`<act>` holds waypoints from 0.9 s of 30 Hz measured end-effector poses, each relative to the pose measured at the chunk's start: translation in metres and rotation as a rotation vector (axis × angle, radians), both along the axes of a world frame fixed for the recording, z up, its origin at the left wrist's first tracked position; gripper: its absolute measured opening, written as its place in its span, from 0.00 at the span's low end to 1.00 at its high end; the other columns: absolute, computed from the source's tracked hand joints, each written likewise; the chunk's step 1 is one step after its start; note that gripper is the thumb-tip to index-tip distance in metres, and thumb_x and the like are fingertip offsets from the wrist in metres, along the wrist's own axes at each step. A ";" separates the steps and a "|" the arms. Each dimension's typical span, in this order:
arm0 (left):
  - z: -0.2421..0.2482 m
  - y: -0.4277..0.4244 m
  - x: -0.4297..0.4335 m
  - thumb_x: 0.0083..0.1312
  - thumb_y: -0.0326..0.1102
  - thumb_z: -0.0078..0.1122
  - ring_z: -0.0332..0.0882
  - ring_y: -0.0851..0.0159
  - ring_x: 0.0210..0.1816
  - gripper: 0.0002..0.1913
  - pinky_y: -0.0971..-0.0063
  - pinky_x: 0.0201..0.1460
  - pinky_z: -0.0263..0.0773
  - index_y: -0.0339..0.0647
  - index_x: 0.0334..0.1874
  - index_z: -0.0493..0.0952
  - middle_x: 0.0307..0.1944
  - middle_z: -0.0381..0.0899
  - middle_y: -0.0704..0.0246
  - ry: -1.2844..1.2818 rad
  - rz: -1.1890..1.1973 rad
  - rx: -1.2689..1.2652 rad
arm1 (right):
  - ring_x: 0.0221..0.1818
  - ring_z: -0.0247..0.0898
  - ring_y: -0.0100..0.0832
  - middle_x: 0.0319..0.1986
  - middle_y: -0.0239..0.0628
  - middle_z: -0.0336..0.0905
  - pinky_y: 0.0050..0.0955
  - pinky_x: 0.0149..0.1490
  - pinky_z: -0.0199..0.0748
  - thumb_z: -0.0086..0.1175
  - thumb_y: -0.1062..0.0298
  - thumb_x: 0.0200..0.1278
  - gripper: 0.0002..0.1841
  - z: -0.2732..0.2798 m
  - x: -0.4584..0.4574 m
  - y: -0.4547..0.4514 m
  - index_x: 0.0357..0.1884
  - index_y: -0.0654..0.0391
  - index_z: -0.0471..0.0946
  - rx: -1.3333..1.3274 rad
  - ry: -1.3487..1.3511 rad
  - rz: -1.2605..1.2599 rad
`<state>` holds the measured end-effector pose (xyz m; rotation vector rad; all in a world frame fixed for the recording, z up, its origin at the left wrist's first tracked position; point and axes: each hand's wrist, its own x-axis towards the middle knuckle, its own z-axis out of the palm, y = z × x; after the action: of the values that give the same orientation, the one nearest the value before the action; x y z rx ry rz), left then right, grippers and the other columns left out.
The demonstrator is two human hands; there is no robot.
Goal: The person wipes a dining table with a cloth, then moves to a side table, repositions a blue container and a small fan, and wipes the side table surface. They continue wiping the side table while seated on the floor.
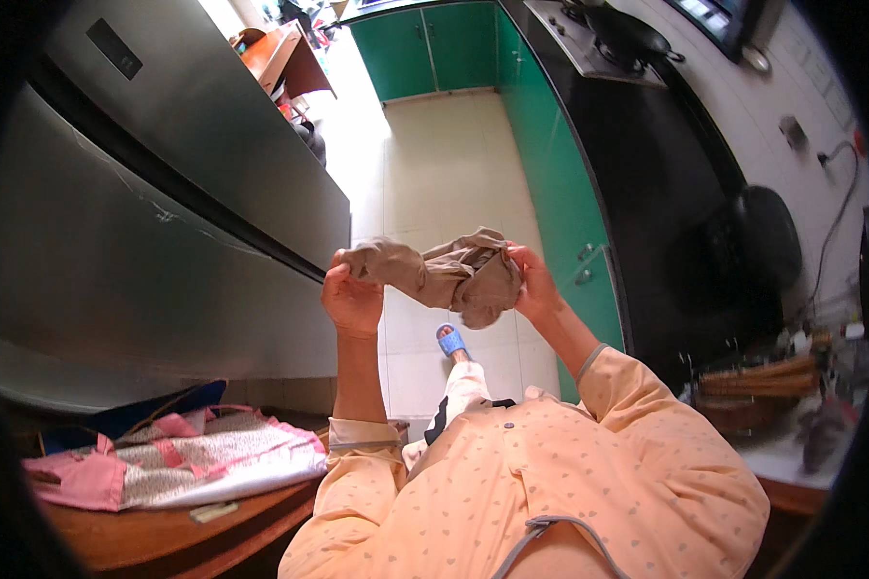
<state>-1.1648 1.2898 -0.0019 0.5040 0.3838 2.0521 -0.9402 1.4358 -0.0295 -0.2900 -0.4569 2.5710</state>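
A crumpled greyish-brown cloth hangs between my two hands, over the kitchen floor in front of me. My left hand grips its left end, with the thumb and fingers pinched on the fabric. At the cloth's right edge, my right hand holds on to it, its fingertips partly hidden by the folds. The middle of the cloth is bunched and a rounded part droops at its lower right.
A steel refrigerator stands close on the left. Green cabinets with a black countertop run along the right, bearing a wok. At lower left, a pink-and-white fabric item lies on a wooden surface. A blue slipper is on the tiled floor.
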 end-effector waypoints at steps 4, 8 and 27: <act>-0.011 0.053 -0.073 0.61 0.34 0.52 0.72 0.73 0.33 0.07 0.78 0.31 0.69 0.42 0.26 0.70 0.29 0.75 0.71 0.275 0.176 -0.473 | 0.47 0.72 0.35 0.44 0.41 0.74 0.34 0.54 0.72 0.43 0.65 0.59 0.17 0.011 -0.079 0.065 0.49 0.60 0.68 0.067 0.053 0.053; 0.002 0.137 -0.127 0.57 0.29 0.59 0.74 0.71 0.44 0.14 0.76 0.44 0.71 0.40 0.46 0.74 0.42 0.78 0.70 1.220 0.441 -0.909 | 0.48 0.71 0.37 0.46 0.43 0.72 0.36 0.55 0.70 0.42 0.63 0.57 0.20 0.017 -0.164 0.122 0.50 0.60 0.67 0.094 0.087 0.156; 0.037 0.500 -0.388 0.61 0.28 0.56 0.75 0.76 0.32 0.05 0.84 0.34 0.70 0.33 0.36 0.77 0.29 0.78 0.71 0.688 -0.099 -0.511 | 0.40 0.72 0.27 0.39 0.38 0.73 0.25 0.45 0.75 0.66 0.53 0.47 0.31 0.052 -0.450 0.476 0.50 0.59 0.68 0.728 -0.330 0.537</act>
<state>-1.5527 1.7899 0.0346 0.8742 1.2232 1.5484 -1.3906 1.9118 0.0221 -0.3542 -1.7323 2.6170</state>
